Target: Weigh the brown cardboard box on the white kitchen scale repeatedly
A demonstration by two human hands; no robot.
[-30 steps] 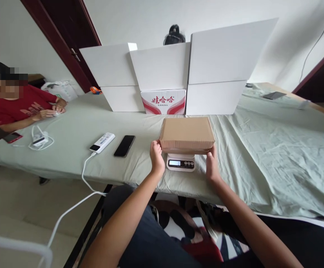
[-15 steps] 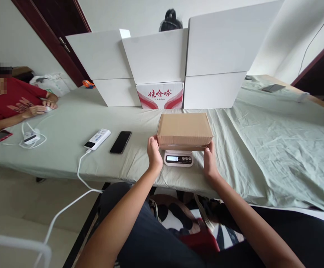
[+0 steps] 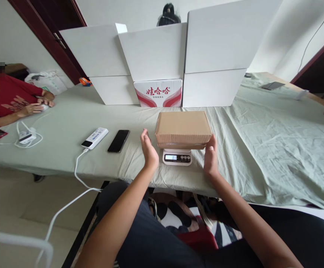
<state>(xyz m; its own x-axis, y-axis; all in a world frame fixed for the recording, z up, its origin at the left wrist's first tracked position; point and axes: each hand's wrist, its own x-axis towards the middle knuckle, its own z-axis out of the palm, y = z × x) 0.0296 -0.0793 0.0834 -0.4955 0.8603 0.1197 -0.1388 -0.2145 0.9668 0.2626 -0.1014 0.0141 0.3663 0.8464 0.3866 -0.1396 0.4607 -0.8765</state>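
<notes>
A brown cardboard box (image 3: 183, 128) rests on a white digital kitchen scale (image 3: 176, 162), covering its platform. The scale's lit display reads what looks like 81. My left hand (image 3: 148, 149) is open beside the box, a small gap between its fingers and the box's left side. At the box's right front corner, my right hand (image 3: 211, 155) stands open with its fingers stretched along the side. It is at or very near the cardboard; whether it touches I cannot tell.
Left of the scale lie a black phone (image 3: 118, 141) and a white power bank (image 3: 95, 138) with its cable (image 3: 77, 167). White boxes (image 3: 153, 52) and a printed carton (image 3: 158, 93) form a wall behind. A person in a red shirt (image 3: 13, 95) sits at left.
My left hand has let go of the box and moved left. My right hand's grip has loosened. The scale's display has gone from 0 to about 81.
</notes>
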